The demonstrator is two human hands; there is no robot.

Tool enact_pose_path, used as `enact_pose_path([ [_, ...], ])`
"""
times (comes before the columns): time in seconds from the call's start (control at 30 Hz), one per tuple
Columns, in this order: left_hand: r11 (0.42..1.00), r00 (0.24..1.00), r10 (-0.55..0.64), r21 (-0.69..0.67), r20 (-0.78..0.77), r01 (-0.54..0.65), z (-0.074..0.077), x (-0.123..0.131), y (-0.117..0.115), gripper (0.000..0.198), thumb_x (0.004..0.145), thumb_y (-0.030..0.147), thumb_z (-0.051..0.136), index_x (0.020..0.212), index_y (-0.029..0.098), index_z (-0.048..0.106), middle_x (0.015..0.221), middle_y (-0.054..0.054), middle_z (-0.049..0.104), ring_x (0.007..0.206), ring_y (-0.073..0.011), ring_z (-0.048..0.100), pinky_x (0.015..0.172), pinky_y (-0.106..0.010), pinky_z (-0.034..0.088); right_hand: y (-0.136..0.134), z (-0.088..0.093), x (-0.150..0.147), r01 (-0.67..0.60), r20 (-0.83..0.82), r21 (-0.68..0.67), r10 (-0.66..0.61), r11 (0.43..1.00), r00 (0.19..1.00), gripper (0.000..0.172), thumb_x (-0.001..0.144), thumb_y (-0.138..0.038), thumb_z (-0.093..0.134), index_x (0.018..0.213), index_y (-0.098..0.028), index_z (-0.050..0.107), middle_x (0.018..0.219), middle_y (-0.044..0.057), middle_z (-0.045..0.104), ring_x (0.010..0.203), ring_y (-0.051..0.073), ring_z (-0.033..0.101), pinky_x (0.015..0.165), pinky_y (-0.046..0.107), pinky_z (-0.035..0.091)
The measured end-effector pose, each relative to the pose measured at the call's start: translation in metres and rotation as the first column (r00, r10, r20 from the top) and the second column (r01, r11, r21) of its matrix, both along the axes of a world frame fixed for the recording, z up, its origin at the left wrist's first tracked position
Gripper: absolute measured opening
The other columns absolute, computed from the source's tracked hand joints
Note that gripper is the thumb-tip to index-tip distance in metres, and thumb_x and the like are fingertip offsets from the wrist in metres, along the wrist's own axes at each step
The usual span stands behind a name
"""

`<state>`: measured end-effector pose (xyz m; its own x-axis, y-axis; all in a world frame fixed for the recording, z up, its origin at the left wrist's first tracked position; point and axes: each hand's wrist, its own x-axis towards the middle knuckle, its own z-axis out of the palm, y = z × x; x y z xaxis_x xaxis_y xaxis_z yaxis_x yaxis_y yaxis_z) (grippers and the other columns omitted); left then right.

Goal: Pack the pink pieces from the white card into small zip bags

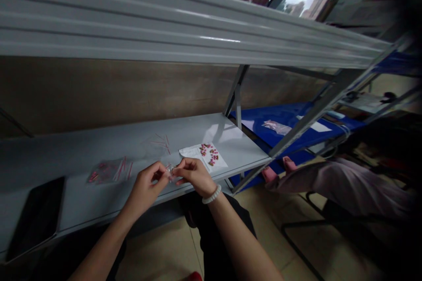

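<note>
My left hand (144,184) and my right hand (193,174) meet just above the front edge of a grey metal shelf (184,134). Their fingers pinch a small clear plastic bag (170,174) between them. To the right of my right hand, a white sheet (208,156) carries small pink-and-red pieces. Left of my left hand lies a clear bag (107,171) with pink pieces and thin red-marked strips. More thin red strips (161,143) lie on the shelf behind my hands. A white beaded bracelet (211,194) circles my right wrist.
A black tablet (34,219) lies at the shelf's left end. An upper grey shelf (165,22) runs overhead. To the right, a seated person (352,184) in a mauve garment sits beside a blue shelf (283,125) holding a plastic packet.
</note>
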<state>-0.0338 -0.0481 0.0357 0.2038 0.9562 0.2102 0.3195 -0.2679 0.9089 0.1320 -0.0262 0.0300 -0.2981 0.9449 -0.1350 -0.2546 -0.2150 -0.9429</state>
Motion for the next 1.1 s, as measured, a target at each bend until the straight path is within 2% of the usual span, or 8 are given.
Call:
enact_pose_path([
  [0.13, 0.982, 0.968, 0.17, 0.11, -0.187, -0.151, -0.008, -0.001, 0.002, 0.02, 0.08, 0.027, 0.051, 0.062, 0.019, 0.046, 0.056, 0.005, 0.046, 0.056, -0.011, 0.047, 0.057, -0.022, 0.036, -0.001, -0.007, -0.008, 0.118, 0.211, 0.177, -0.155, 0.977, 0.965, 0.022, 0.062, -0.02, 0.068, 0.066, -0.019, 0.046, 0.06, -0.003, 0.06, 0.049, 0.01, 0.058, 0.046, 0.021, 0.048],
  [0.27, 0.962, 0.944, 0.221, 0.216, -0.246, -0.169, -0.005, -0.003, 0.002, 0.025, 0.085, 0.033, 0.05, 0.063, 0.02, 0.045, 0.058, 0.003, 0.049, 0.057, -0.0126, 0.05, 0.057, -0.024, 0.039, -0.001, -0.005, -0.011, 0.161, 0.204, 0.274, -0.22, 0.948, 0.954, 0.023, 0.066, -0.02, 0.063, 0.073, -0.021, 0.041, 0.063, -0.005, 0.057, 0.054, 0.013, 0.062, 0.044, 0.02, 0.045],
  [0.33, 0.93, 0.937, 0.217, 0.35, -0.273, -0.114, -0.001, -0.004, 0.001, 0.018, 0.08, 0.036, 0.058, 0.084, 0.019, 0.055, 0.082, -0.004, 0.062, 0.08, -0.0189, 0.06, 0.073, -0.029, 0.047, -0.001, -0.003, -0.009, 0.139, 0.149, 0.243, -0.178, 0.96, 0.973, 0.027, 0.067, -0.023, 0.066, 0.074, -0.021, 0.04, 0.065, -0.005, 0.057, 0.054, 0.013, 0.063, 0.044, 0.021, 0.046],
  [0.4, 0.883, 0.917, 0.191, 0.47, -0.351, -0.004, 0.001, -0.005, 0.001, 0.055, 0.069, 0.037, 0.07, 0.117, 0.019, 0.05, 0.119, -0.012, 0.058, 0.112, -0.028, 0.054, 0.095, -0.04, 0.043, -0.001, -0.003, -0.008, 0.088, 0.076, 0.194, -0.105, 0.977, 0.992, 0.033, 0.065, -0.027, 0.07, 0.076, -0.022, 0.039, 0.066, -0.005, 0.06, 0.053, 0.013, 0.063, 0.045, 0.021, 0.048],
  [0.47, 0.849, 0.876, 0.183, 0.521, -0.446, 0.087, -0.001, -0.004, 0.002, 0.078, 0.066, 0.036, 0.074, 0.133, 0.021, 0.037, 0.133, -0.014, 0.051, 0.123, -0.0315, 0.047, 0.107, -0.05, 0.032, -0.001, -0.005, -0.008, 0.037, 0.015, 0.168, -0.04, 0.985, 0.999, 0.04, 0.062, -0.029, 0.075, 0.077, -0.022, 0.038, 0.065, -0.005, 0.061, 0.052, 0.012, 0.062, 0.046, 0.021, 0.047],
  [0.73, 0.836, 0.808, 0.155, 0.511, -0.568, 0.199, -0.006, -0.002, 0.001, 0.052, 0.074, 0.025, 0.067, 0.121, 0.022, 0.045, 0.108, -0.006, 0.06, 0.104, -0.0244, 0.056, 0.109, -0.051, 0.031, 0.0, -0.013, -0.007, -0.061, 0.101, 0.183, 0.042, 0.981, 0.994, 0.048, 0.055, -0.034, 0.082, 0.072, -0.021, 0.039, 0.056, -0.007, 0.056, 0.046, 0.009, 0.053, 0.048, 0.022, 0.044],
  [0.9, 0.834, 0.809, 0.084, 0.486, -0.582, 0.263, 0.0, 0.003, -0.003, 0.052, 0.072, 0.02, 0.065, 0.12, 0.023, 0.045, 0.11, -0.005, 0.06, 0.103, -0.0244, 0.056, 0.108, -0.05, 0.033, -0.001, -0.015, -0.008, 0.001, 0.265, 0.268, -0.074, 0.964, 0.961, 0.042, 0.057, -0.031, 0.079, 0.067, -0.02, 0.04, 0.057, -0.008, 0.046, 0.05, 0.007, 0.045, 0.049, 0.02, 0.037],
  [1.1, 0.879, 0.828, 0.042, 0.415, -0.559, 0.235, -0.002, -0.001, -0.003, 0.042, 0.071, 0.018, 0.065, 0.111, 0.023, 0.05, 0.103, -0.006, 0.058, 0.097, -0.0244, 0.057, 0.084, -0.039, 0.049, 0.0, -0.017, -0.004, -0.146, 0.269, 0.119, 0.109, 0.982, 0.957, 0.03, 0.061, -0.027, 0.071, 0.073, -0.02, 0.044, 0.055, -0.008, 0.048, 0.047, 0.008, 0.046, 0.045, 0.02, 0.036],
])
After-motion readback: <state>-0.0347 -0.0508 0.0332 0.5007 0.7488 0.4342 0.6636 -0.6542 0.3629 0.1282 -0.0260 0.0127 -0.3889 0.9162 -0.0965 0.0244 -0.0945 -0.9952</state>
